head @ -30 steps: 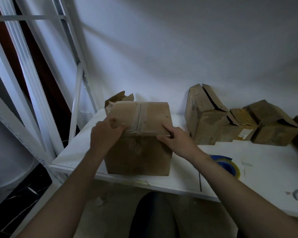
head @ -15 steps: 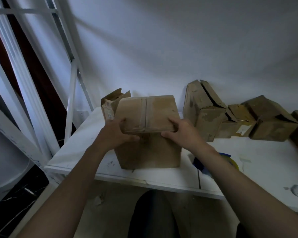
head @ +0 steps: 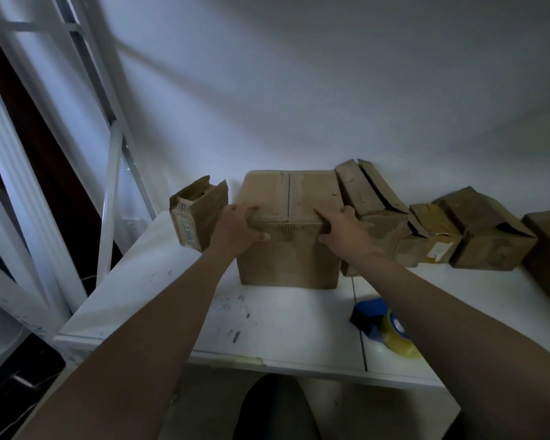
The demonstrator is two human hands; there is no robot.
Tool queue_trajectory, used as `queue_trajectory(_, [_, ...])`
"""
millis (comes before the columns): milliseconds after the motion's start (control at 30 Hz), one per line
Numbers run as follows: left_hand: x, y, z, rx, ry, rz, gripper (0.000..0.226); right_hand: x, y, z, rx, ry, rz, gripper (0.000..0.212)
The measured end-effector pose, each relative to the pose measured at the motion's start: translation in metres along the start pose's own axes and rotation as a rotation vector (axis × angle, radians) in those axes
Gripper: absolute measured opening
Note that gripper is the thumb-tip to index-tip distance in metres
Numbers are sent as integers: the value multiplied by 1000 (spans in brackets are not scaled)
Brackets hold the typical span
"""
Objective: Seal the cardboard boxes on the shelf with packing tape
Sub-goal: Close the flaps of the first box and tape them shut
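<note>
The left hand [head: 235,230] and the right hand [head: 346,231] curl over the front top edge of the cardboard box [head: 286,258] in the centre of the frame, standing on the shelf [head: 283,331]. Its flaps lie closed, probably already taped. The small box [head: 199,214] to the left and the tilted box [head: 372,211] to the right show open flaps, so I judge most work remains; the tape roll [head: 386,328] lies at lower right, unheld

Bare left hand [head: 239,230], bare right hand [head: 346,232]

Dim bluish light, soft wide-angle distortion
</note>
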State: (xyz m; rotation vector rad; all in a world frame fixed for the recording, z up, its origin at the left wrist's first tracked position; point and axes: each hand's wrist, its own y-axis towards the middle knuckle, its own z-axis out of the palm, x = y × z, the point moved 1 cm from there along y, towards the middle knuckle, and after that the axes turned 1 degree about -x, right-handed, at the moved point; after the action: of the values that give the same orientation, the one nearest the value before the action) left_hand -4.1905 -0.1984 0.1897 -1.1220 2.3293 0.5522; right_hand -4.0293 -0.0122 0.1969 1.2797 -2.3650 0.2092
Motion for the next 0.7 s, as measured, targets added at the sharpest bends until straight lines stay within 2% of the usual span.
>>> queue_trajectory(233, [1, 38, 6, 17, 114, 22, 82, 18, 37, 0, -14, -391, -19, 47])
queue_trajectory(433, [9, 68, 19, 52, 89, 56, 88, 13, 61, 10, -7, -492, 7, 56])
queue_trajectory(633, [20, 80, 16, 44, 332, 108, 88, 43, 76, 24, -45, -498, -127, 47])
queue_trajectory(700, [28, 84, 10, 70, 401, 171, 79, 43, 77, 29, -63, -510, -124, 49])
